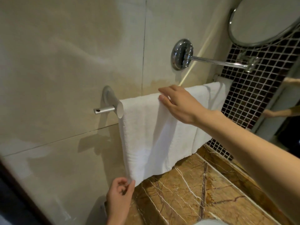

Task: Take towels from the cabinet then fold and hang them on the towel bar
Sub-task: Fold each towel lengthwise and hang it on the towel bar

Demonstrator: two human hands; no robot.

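My left hand (120, 194) pinches the lower corner of the towel (146, 135) while my right hand (180, 103), fingers straight, rests on it atop the bar (104, 109).

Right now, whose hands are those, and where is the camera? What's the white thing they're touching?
No machine here, just a person. The picture comes from a camera worn on their head, looking down at their own hands. A white towel hangs over a metal towel bar on the wall. The left hand pinches its bottom corner. The right hand rests flat on top, fingers straight. A second towel hangs further right. Below is a brown marble counter; above, a round mirror.
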